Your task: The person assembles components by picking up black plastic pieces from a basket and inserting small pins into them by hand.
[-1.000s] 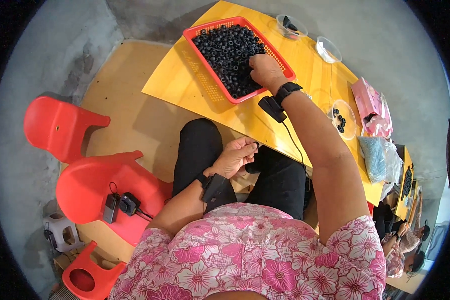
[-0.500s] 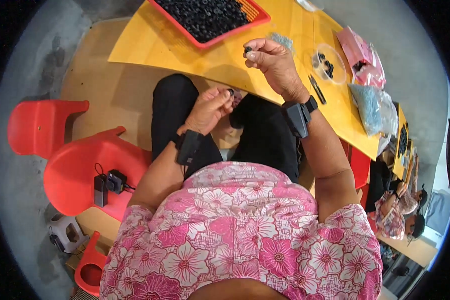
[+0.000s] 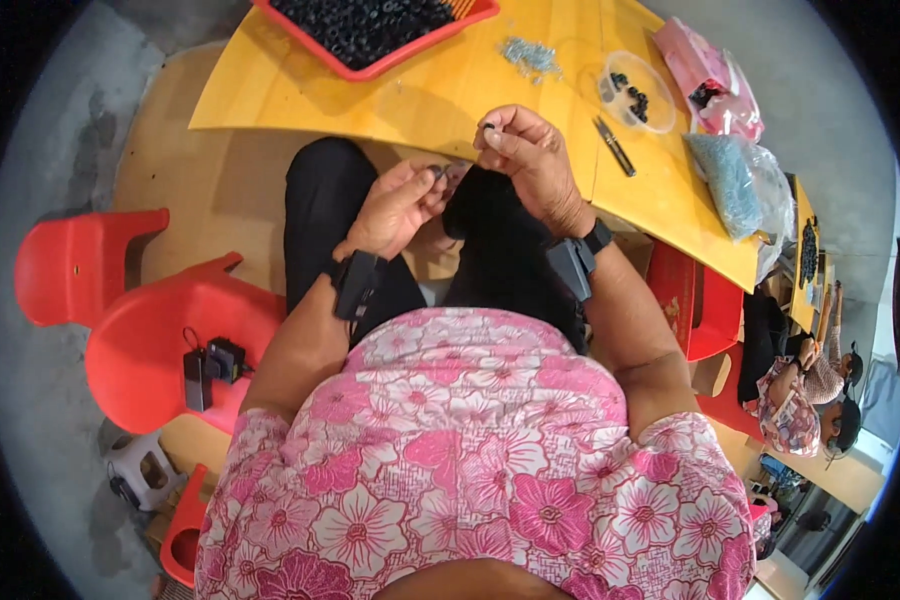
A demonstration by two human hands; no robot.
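Note:
My left hand (image 3: 392, 208) is closed above my lap, pinching a small dark round piece (image 3: 437, 172) between thumb and fingertips. Close to its right, by the table's front edge, my right hand (image 3: 532, 160) is closed on a small black piece (image 3: 489, 127) whose shape is mostly covered by the fingers. The two hands are apart. Beyond them, a red basket (image 3: 368, 72) on the yellow table (image 3: 420, 110) holds a heap of small black ring-like parts (image 3: 360, 28). A loose pile of small silvery pieces (image 3: 532, 56) lies to the right of the basket.
On the table's right side are a clear round tub (image 3: 669, 112) with several black parts, a slim dark tool (image 3: 616, 147), a pink bag (image 3: 688, 62) and a clear bag of bluish-grey pieces (image 3: 724, 185). Red chairs (image 3: 135, 350) stand left. Other people (image 3: 795, 400) sit far right.
My right hand has come down and nearer to my left hand, still holding its black piece. The view has shifted, showing more of the silvery pile. My left hand keeps its pinch.

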